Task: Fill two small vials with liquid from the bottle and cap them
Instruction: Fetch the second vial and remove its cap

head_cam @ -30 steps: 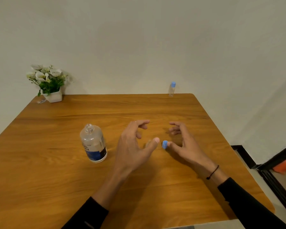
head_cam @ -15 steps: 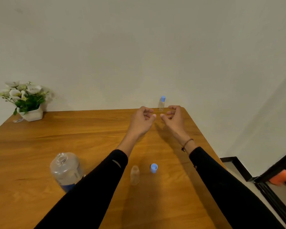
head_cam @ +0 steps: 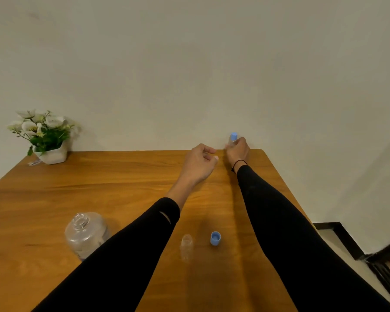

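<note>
At the table's far right edge my right hand (head_cam: 238,152) is wrapped around a small clear vial with a blue cap (head_cam: 233,138); only its cap and neck show above my fingers. My left hand (head_cam: 199,164) hovers just left of it, fingers loosely curled, holding nothing. Near me, an open empty vial (head_cam: 186,246) stands on the wooden table (head_cam: 99,181), with its blue cap (head_cam: 215,238) lying beside it on the right. The clear uncapped bottle (head_cam: 86,233) stands at the near left, partly hidden by my left sleeve.
A white pot of white flowers (head_cam: 45,136) sits at the table's far left corner against the wall. The table's right edge drops to a floor with a black frame (head_cam: 351,246) beside it.
Both hands left the near vial and cap and reached to the far edge. My right hand has closed around the capped vial there; the left trails beside it.
</note>
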A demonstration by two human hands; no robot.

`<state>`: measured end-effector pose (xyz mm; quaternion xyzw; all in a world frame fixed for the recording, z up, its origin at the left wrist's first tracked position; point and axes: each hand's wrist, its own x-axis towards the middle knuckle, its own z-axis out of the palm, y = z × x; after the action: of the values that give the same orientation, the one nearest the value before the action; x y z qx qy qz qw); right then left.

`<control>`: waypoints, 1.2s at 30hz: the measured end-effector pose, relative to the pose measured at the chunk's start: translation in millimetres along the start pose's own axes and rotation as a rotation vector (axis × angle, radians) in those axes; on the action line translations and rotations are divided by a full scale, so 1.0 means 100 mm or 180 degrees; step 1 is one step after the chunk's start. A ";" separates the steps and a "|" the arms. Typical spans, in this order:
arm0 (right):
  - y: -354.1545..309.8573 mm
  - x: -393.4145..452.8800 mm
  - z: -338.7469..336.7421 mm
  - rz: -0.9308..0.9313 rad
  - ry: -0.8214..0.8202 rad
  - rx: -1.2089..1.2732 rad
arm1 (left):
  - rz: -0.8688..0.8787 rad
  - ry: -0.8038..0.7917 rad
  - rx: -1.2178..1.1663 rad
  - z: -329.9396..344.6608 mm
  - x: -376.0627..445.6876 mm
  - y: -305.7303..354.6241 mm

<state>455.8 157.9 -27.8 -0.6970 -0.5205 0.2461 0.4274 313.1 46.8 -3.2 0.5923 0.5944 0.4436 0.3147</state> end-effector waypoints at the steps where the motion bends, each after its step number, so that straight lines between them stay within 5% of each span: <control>1: 0.00 0.00 0.00 -0.0002 -0.0029 0.0028 | -0.0026 0.0002 -0.0024 -0.02 0.00 -0.02; 8: 0.19 -0.51 -0.09 -0.0541 -0.0433 0.0268 | 0.0005 -0.0012 -0.0141 -0.06 -0.17 -0.08; 17: 0.09 -1.54 -0.55 -0.1548 -0.0547 0.0365 | -0.0006 -0.0859 -0.0886 -0.24 -0.68 -0.05; 24: -0.24 -2.04 -1.04 -0.1775 -0.1033 0.0398 | 0.0502 -0.0278 -0.0612 -0.46 -1.15 -0.05; 31: -0.73 -2.21 -1.17 -0.2584 -0.1062 -0.1273 | 0.0795 -0.0153 -0.0191 -0.53 -1.47 -0.04; 36: -0.89 -2.26 -1.30 -0.2959 -0.1756 -0.1406 | 0.0757 -0.0370 -0.0307 -0.67 -1.60 -0.04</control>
<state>436.4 -89.3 91.6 -0.3781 -0.9028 0.0908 0.1837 267.3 -120.1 -4.2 0.6675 0.4787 0.4708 0.3219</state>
